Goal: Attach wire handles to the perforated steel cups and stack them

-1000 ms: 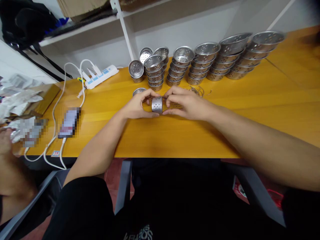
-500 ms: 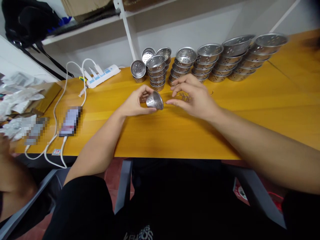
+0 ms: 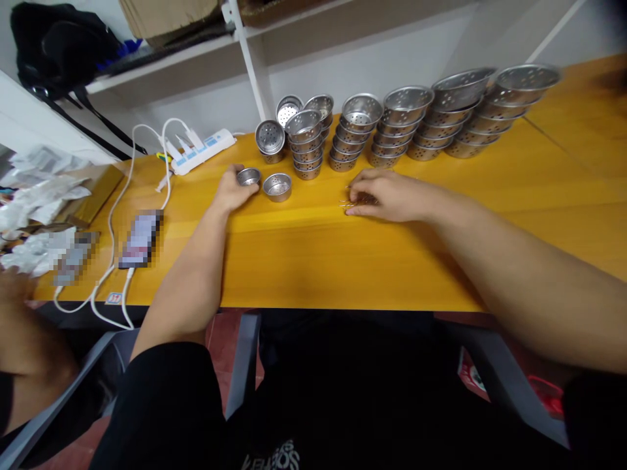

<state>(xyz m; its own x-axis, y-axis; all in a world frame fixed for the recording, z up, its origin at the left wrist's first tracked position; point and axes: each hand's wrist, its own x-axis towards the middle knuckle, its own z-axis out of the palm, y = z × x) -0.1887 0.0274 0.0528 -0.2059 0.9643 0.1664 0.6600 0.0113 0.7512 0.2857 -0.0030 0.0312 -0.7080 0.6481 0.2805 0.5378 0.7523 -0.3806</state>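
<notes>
My left hand (image 3: 232,190) has its fingers round a small metal cup (image 3: 249,176), eleven o'clock (likely light, stiff, slick; best pinched by the wall). Right hand (image 3: 386,196), one o'clock: half-curled at thin wires (image 3: 347,205), grip unclear.

A small white label (image 3: 114,298) at the front edge of a wooden table (image 3: 343,267), lower left of the frame, bears a blurred number, its first digit apparently a 3. Pale lettering (image 3: 285,454) on a black shirt (image 3: 166,398), bottom center, seems to include "SO"; the rest is illegible. A phone's (image 3: 141,238) screen, left, is pixelated.
</notes>
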